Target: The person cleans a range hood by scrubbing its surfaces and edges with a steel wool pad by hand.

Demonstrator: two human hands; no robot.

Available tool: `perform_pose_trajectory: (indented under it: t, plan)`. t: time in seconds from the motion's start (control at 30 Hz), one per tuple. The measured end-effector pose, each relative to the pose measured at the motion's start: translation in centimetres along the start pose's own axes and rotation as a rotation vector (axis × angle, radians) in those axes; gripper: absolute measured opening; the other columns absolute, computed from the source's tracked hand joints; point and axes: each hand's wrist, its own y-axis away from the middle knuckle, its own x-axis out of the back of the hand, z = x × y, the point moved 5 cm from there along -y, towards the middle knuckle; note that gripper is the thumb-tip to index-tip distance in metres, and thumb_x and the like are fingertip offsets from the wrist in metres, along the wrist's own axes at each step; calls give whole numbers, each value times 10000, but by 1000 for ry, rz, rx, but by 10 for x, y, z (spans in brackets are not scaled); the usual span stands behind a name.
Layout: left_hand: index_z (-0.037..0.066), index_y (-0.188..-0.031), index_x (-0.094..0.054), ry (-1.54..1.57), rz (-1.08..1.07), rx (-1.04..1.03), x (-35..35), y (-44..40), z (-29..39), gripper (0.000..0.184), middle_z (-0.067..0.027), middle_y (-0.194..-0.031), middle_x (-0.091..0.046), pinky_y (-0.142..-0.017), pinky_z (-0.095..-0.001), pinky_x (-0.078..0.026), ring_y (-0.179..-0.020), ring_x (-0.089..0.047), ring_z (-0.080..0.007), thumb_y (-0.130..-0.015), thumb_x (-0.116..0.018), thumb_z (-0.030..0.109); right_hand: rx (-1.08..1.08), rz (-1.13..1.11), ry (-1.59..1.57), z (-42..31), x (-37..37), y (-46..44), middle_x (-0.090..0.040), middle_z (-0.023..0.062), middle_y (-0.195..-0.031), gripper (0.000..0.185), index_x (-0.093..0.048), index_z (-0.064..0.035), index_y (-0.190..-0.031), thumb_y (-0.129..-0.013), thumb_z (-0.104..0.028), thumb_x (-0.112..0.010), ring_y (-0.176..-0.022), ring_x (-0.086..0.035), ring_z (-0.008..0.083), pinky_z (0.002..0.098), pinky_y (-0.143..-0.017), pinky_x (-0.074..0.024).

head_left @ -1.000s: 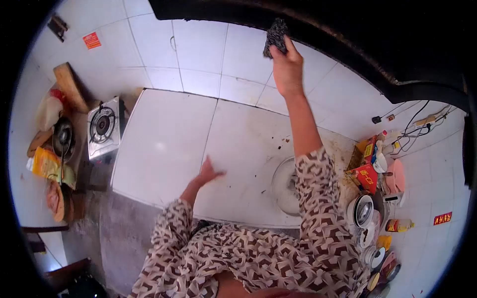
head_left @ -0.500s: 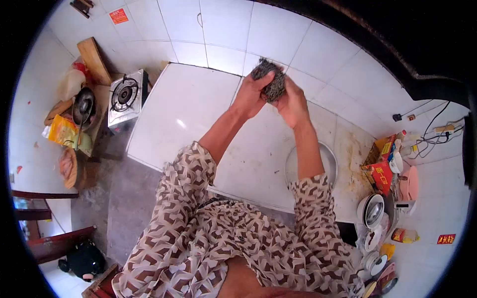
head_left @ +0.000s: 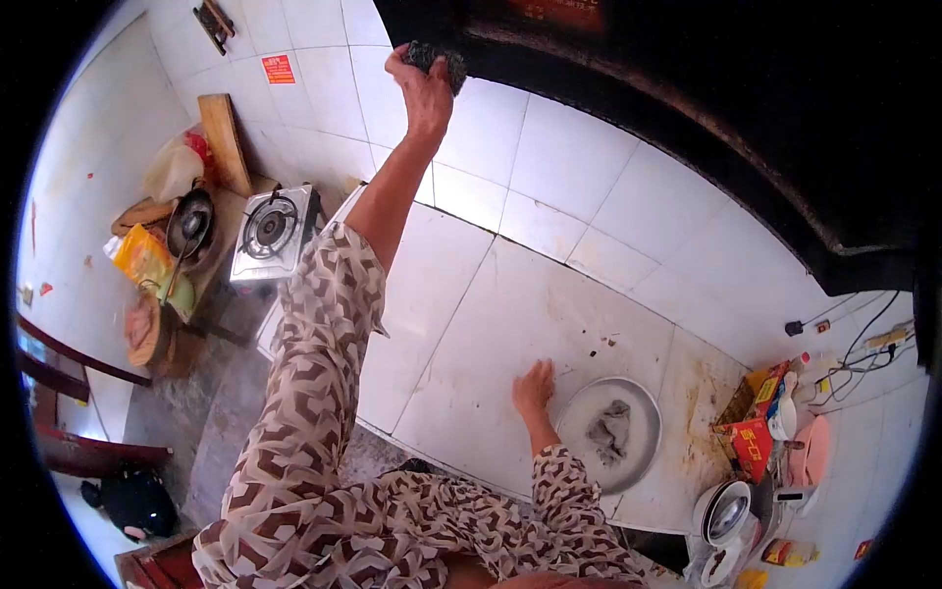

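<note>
My left hand (head_left: pixel 426 96) is raised high and closed around a dark grey, fuzzy scouring pad (head_left: pixel 438 65). The pad is up at the lower left edge of the black range hood (head_left: pixel 628 79); whether it presses on the hood I cannot tell. Lower down, my right hand (head_left: pixel 533 389) rests on the white tiled counter (head_left: pixel 461 324) with nothing in it, its fingers extended. Just right of that hand stands a round metal basin (head_left: pixel 652 432) of cloudy water, with a grey cloth (head_left: pixel 610 432) in it. Small dark bits lie on the counter beyond the hand.
A gas stove (head_left: pixel 267 236) stands off the counter's left end, with a wok (head_left: pixel 189 221) and a leaning cutting board (head_left: pixel 225 144) beyond. On the right are a red box (head_left: pixel 754 442), bowls (head_left: pixel 726 512) and cables (head_left: pixel 863 353). A tiled wall (head_left: pixel 569 157) runs behind.
Both hands held the scouring pad together before. Now the left has carried it up and left to the hood, while the right has let go and dropped to the counter beside the basin.
</note>
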Motion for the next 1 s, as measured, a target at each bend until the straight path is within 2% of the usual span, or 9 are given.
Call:
perform_pose_trajectory:
  t: [0.17,0.3,0.33,0.47,0.67,0.77,0.83,0.93,1.0]
  plan:
    - [51,-1194,-483,410,-103,-66,-18,-1,14,250,-130,-1161,-519,-737,-280,-493,-945,-577,-205,-964,-536,135,65,154,-10,0,21,32,-208,195,-1527,684,-296,-13,-1432,-911,-365,-567,-1416,-180,344,535,-1116,-171]
    - [33,-1142,-518,-51,285,-192,-14,-8,0,185,-117,-1067,-484,-864,-337,-413,-986,-500,-227,-978,-499,118,141,247,113,-5,22,33,-218,171,-1532,676,-301,-16,-1430,-919,-378,-553,-1415,-195,334,531,-1121,-156]
    - [29,-1126,-519,126,326,-102,-15,-14,-11,179,-125,-1046,-476,-911,-367,-364,-983,-469,-255,-966,-512,111,136,246,120,-7,24,35,-220,171,-1531,673,-299,-16,-1431,-920,-374,-551,-1415,-196,333,532,-1120,-158]
    - [-3,-1013,-514,-130,526,-345,-27,-5,-7,156,-149,-982,-509,-862,-395,-387,-917,-488,-297,-921,-543,119,127,228,109,-11,29,33,-229,171,-1529,662,-290,-16,-1440,-927,-352,-541,-1415,-198,330,536,-1117,-163]
    - [45,-994,-526,-123,247,-599,-85,61,46,227,-143,-1029,-521,-868,-403,-374,-968,-464,-318,-797,-623,-13,123,211,113,-14,28,33,-239,163,-1528,650,-286,-15,-1444,-931,-335,-526,-1414,-202,332,535,-1113,-166]
    - [11,-976,-508,-605,321,-613,-78,29,10,192,-151,-990,-513,-859,-417,-383,-966,-468,-317,-828,-622,54,139,227,126,-10,27,35,-239,157,-1529,642,-292,-16,-1441,-932,-334,-519,-1414,-203,328,533,-1112,-166]
    - [-1,-998,-485,-98,401,-310,-19,-26,-1,173,-165,-993,-491,-875,-412,-362,-958,-458,-316,-885,-571,98,140,250,146,-11,27,31,-252,149,-1524,645,-299,-23,-1438,-921,-332,-530,-1409,-217,320,524,-1111,-177]
    - [-5,-991,-490,-119,488,-420,-32,-17,7,135,-163,-976,-477,-861,-408,-353,-935,-458,-312,-898,-546,75,134,263,175,-18,27,31,-275,137,-1514,657,-305,-38,-1433,-898,-323,-557,-1399,-243,307,504,-1110,-198]
    - [37,-985,-531,-216,463,-611,-73,20,24,258,-143,-990,-519,-861,-420,-347,-922,-465,-317,-761,-639,-28,131,257,200,-17,33,34,-275,137,-1512,660,-301,-37,-1434,-896,-318,-559,-1399,-241,307,502,-1110,-198]
